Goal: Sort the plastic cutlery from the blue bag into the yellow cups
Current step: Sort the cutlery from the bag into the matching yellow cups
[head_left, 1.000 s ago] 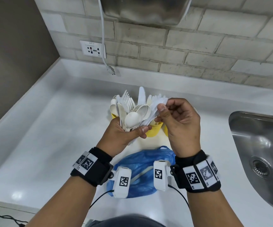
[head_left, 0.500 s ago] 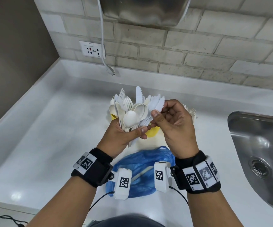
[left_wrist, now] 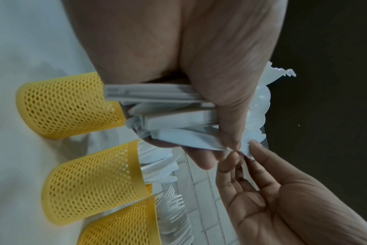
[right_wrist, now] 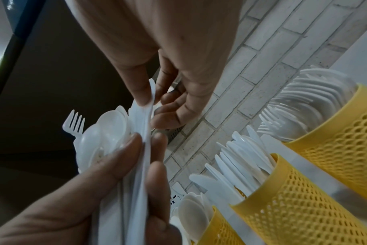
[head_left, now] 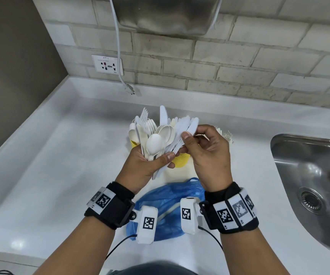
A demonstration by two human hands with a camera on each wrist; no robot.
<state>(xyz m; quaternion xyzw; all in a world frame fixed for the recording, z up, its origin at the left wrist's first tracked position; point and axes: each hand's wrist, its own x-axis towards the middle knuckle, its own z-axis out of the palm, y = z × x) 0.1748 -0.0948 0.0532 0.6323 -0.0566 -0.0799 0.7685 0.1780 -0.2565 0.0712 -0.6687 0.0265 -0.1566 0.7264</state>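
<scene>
Landmark: yellow cups [head_left: 180,159] on the countertop [head_left: 61,175]. Blue bag [head_left: 168,203] — just in front of them. Left hand [head_left: 144,165], above the cups, grips a mixed cutlery bundle [head_left: 158,141]. Right hand [head_left: 209,155], beside it, pinches one knife [head_left: 190,128] — thumb against fingertips.

White cutlery bunch [head_left: 156,139] upright above yellow mesh cups [left_wrist: 90,180] — blue bag [head_left: 172,205] nearer.

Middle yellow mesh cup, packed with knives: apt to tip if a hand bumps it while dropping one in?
Possibly. The middle yellow mesh cup looks thin and light, and its knives stick out well above the rim, so the load probably sits high. The neighbouring yellow mesh cups stand close by and may brace it. The counter looks glossy, so it might slide instead.
</scene>
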